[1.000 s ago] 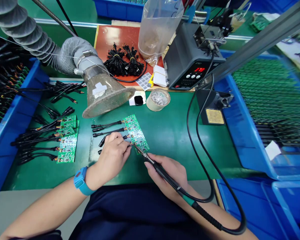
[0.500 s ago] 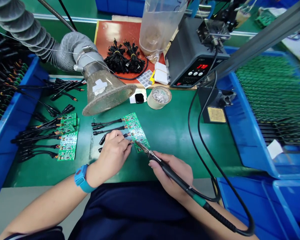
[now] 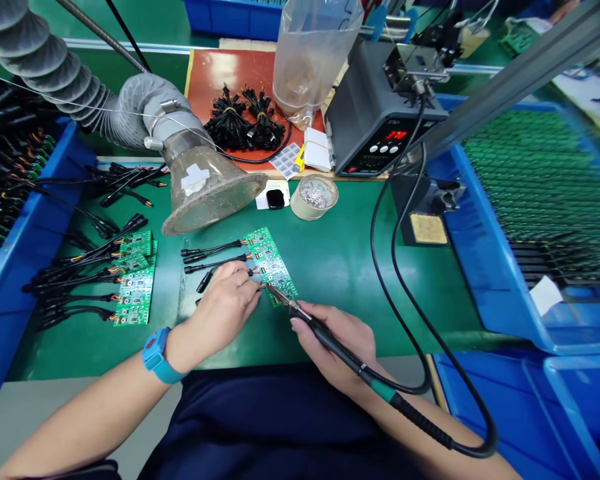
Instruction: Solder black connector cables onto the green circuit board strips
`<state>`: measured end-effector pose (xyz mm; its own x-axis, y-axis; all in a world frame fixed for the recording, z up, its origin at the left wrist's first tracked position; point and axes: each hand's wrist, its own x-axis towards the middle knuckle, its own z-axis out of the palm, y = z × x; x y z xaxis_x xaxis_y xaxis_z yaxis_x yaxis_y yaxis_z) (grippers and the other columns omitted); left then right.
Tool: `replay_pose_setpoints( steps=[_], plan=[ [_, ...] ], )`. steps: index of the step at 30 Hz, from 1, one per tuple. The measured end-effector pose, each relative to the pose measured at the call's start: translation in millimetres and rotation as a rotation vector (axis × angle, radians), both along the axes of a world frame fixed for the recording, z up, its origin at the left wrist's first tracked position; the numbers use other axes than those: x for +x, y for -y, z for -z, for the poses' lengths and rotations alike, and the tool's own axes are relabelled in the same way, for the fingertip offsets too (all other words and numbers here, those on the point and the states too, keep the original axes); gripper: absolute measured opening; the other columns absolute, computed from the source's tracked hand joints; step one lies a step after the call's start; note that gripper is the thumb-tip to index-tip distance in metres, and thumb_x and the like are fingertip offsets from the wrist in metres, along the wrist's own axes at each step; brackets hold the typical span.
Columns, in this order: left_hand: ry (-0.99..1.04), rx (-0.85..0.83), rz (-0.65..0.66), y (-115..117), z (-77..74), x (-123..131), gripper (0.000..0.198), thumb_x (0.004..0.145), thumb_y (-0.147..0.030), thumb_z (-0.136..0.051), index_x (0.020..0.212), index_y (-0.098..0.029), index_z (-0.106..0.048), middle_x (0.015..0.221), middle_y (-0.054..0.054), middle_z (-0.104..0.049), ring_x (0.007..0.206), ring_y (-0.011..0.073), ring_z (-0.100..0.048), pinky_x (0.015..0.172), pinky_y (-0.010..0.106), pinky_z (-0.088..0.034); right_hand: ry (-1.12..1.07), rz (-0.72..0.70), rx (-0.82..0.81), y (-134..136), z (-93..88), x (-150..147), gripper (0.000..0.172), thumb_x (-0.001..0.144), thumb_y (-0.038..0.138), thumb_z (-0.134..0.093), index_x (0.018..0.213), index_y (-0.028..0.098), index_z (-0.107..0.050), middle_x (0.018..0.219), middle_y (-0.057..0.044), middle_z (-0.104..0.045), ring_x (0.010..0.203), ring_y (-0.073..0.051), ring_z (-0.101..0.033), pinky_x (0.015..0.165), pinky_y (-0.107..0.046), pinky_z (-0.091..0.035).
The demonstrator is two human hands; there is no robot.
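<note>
- The soldering iron (image 3: 325,337) lies on a slant, its long axis running from lower right to upper left. The metal tip points up-left, away from the person, and the corded handle points back along their right forearm
- The right hand (image 3: 343,343) is closed round the iron's black grip like a pen. The tip sticks out well ahead of the fingers, up and to their left
- The tip meets the near end of the strip of circuit boards (image 3: 271,261), which lies on the green mat (image 3: 340,267) and runs from upper left to lower right
- The left hand (image 3: 225,308) sits just left of the tip, fingertips pinched shut on the wire end of a black cable (image 3: 204,281) at the board's edge. The cable trails out to the left from under the hand
- A fume funnel (image 3: 205,190) hangs just beyond the boards, and the soldering station (image 3: 375,120) stands further back on the right
</note>
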<state>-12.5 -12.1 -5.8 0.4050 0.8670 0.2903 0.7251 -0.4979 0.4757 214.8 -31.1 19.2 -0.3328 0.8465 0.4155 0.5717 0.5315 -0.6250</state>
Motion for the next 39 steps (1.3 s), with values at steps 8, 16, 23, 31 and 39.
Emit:
replay_pose_setpoints(
  steps=[8,16,23,31,39],
  plan=[
    [-0.004,-0.044,0.059,-6,-2.1,-3,0.018,0.100,-0.017,-0.056,0.089,-0.016,-0.070,0.084,0.009,-0.064,0.098,0.0273,-0.056,0.085,0.044,-0.052,-0.024,-0.020,-0.040,0,5.1,0,0.016,0.098,0.025,-0.067,0.114,0.020,-0.068,0.092,-0.005,-0.080,0.073,-0.018,-0.078,0.074,-0.027,-0.066],
    [-0.018,-0.072,0.042,-6,1.8,-2,0.019,0.099,-0.017,-0.057,0.084,-0.016,-0.069,0.080,0.008,-0.062,0.094,0.0266,-0.056,0.083,0.043,-0.051,-0.028,-0.030,-0.047,-2,4.2,0,0.015,0.099,0.025,-0.068,0.112,0.020,-0.067,0.091,-0.005,-0.080,0.072,-0.018,-0.078,0.073,-0.028,-0.066],
    [-0.091,-0.070,0.035,-8,1.7,-1,0.021,0.098,-0.018,-0.058,0.079,-0.016,-0.066,0.080,0.008,-0.062,0.094,0.0271,-0.054,0.082,0.042,-0.049,-0.039,-0.034,-0.021,-3,5.7,0,0.015,0.097,0.021,-0.068,0.112,0.020,-0.068,0.090,-0.005,-0.079,0.071,-0.018,-0.077,0.072,-0.028,-0.067],
    [-0.125,-0.079,0.086,-12,-6.8,0,0.030,0.102,-0.020,-0.051,0.076,-0.017,-0.066,0.077,0.008,-0.061,0.093,0.0265,-0.052,0.079,0.040,-0.046,-0.069,-0.048,-0.002,-4,7.3,-1,0.015,0.095,0.017,-0.069,0.110,0.019,-0.068,0.091,-0.006,-0.080,0.072,-0.017,-0.077,0.074,-0.027,-0.066],
    [-0.089,-0.086,0.096,-12,-5.5,-1,0.030,0.102,-0.018,-0.051,0.076,-0.017,-0.067,0.076,0.008,-0.060,0.093,0.0260,-0.052,0.078,0.039,-0.046,-0.045,-0.002,-0.036,-5,1.7,1,0.013,0.095,0.020,-0.069,0.108,0.019,-0.070,0.089,-0.005,-0.081,0.070,-0.018,-0.078,0.074,-0.029,-0.067]
  ],
)
